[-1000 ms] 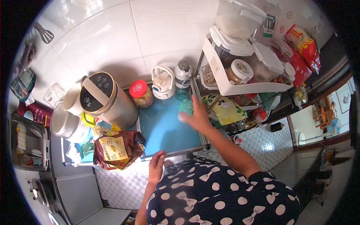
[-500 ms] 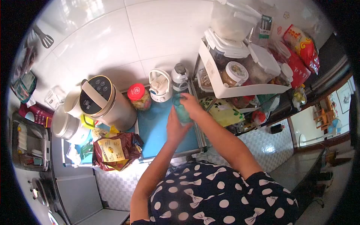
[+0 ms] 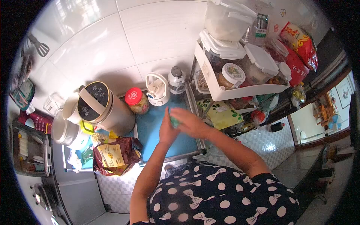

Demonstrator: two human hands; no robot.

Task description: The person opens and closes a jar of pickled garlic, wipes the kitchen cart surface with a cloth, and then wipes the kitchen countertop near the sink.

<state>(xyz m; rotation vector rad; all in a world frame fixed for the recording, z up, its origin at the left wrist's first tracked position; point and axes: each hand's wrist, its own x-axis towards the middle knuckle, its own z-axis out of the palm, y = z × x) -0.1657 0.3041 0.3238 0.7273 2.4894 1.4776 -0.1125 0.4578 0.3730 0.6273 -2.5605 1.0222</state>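
Over the blue surface [image 3: 153,138], my left hand [image 3: 167,129] is wrapped round a small green translucent container [image 3: 174,120], mostly hidden by the fingers. My right hand [image 3: 191,122] lies against its upper part from the right, with the fingers bent over it; how firmly they grip is hard to see. Behind my hands stand a white handled bottle [image 3: 157,90] and a grey-and-white bottle [image 3: 177,80]. A jar with a red lid [image 3: 136,100] is to the left of them.
A tall appliance with a black top [image 3: 108,108] and a brown package [image 3: 116,155] stand left. At the right, a white bin [image 3: 225,92] holds lidded containers, above a green-patterned yellow package [image 3: 223,115]. Tiled wall lies behind.
My left hand has come up from the front edge to the green container. Both hands have since moved slightly left and nearer me with it, and my right hand has shifted over its top.
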